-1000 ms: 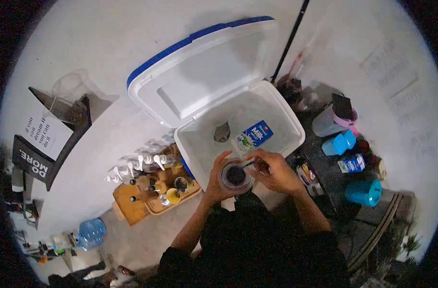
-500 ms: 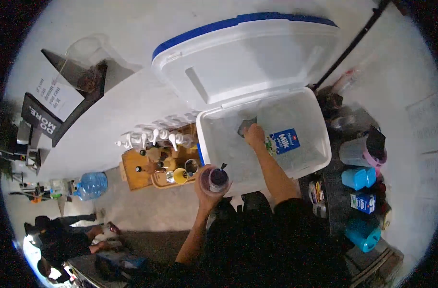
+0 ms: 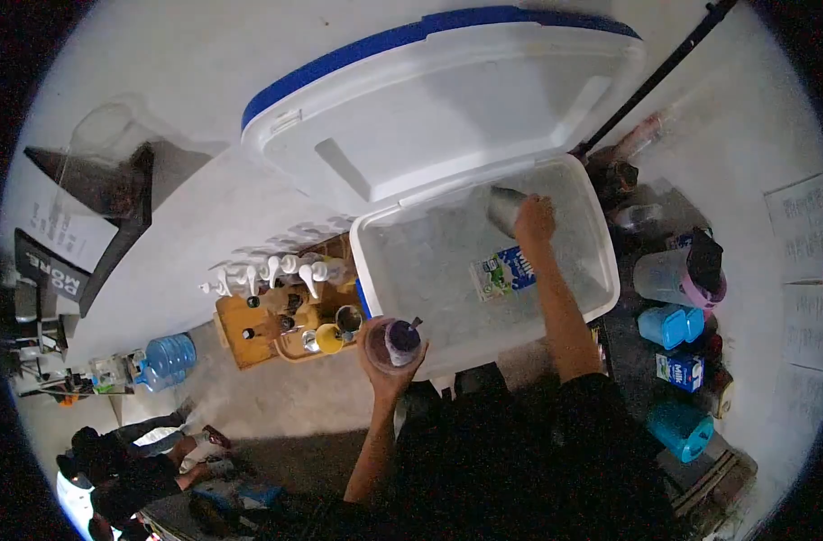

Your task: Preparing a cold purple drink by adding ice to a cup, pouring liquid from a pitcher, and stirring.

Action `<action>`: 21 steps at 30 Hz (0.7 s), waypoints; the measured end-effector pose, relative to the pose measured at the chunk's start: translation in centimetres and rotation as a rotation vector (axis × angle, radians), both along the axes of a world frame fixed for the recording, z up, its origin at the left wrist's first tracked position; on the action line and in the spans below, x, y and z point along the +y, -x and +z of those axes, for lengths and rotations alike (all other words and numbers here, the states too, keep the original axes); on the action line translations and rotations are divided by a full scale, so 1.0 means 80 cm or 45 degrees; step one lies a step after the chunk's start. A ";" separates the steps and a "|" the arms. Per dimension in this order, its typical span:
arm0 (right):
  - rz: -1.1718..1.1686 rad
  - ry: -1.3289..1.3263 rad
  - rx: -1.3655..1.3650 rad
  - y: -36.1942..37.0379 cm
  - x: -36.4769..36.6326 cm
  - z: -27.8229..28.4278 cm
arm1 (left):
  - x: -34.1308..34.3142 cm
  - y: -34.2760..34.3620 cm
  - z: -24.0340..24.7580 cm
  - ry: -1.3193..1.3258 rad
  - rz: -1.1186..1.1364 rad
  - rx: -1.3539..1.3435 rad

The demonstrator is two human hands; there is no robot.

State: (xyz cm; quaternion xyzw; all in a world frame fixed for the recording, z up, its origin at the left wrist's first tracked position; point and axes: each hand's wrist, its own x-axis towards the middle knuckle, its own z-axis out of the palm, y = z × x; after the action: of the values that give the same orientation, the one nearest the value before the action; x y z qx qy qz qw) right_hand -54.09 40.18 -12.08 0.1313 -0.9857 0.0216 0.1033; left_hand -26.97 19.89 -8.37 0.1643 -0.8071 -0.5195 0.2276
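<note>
A large white cooler [image 3: 358, 270] stands before me with its blue-edged lid [image 3: 465, 108] up. Pale, cloudy ice [image 3: 420, 279] seems to fill it. Over the ice, toward the far right corner, my right hand [image 3: 536, 225] is closed on a grey metal scoop [image 3: 503, 211]. Just below the scoop, a blue, white and green milk carton [image 3: 500, 276] lies on the ice, partly behind my forearm. Outside the cooler's near left corner, my left hand [image 3: 389, 382] wraps round a clear plastic cup [image 3: 376, 343]. A dark purple, round-topped object sits in this cup; its kind is unclear.
Left of the cooler, pump bottles [image 3: 312, 275] and a wooden tray [image 3: 235, 338] with several small containers stand together. A blue water jug [image 3: 168, 358] is farther left, near a seated person [image 3: 132, 469]. To the right, a dark shelf holds a clear pitcher [image 3: 659, 278] and blue containers [image 3: 668, 326].
My right hand and the scoop have moved right and away from me across the ice. The left hand still holds the cup. The view has shifted slightly.
</note>
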 end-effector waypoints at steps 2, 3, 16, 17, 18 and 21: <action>-0.041 -0.011 0.158 0.011 0.037 -0.002 | 0.008 0.018 0.017 -0.013 -0.008 0.044; -0.057 -0.015 0.315 0.015 0.044 -0.003 | 0.010 0.027 0.031 0.085 0.012 0.015; 0.291 -0.171 -0.023 0.074 0.064 -0.075 | 0.023 0.027 0.009 -0.235 0.069 -0.008; 0.173 -0.052 -0.103 0.059 0.058 -0.080 | 0.021 0.029 0.005 -0.239 0.071 -0.008; 0.064 0.072 -0.186 0.046 0.051 -0.084 | 0.018 0.025 0.004 -0.186 0.054 -0.040; 0.146 0.070 -0.236 0.031 0.044 -0.094 | 0.015 0.026 0.015 -0.036 0.032 -0.115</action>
State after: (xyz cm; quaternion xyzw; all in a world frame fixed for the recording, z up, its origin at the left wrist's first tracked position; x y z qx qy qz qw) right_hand -56.60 43.71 -19.58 0.1820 -0.9809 0.0665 0.0139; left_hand -29.07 21.12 -7.20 0.2009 -0.8070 -0.5199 0.1951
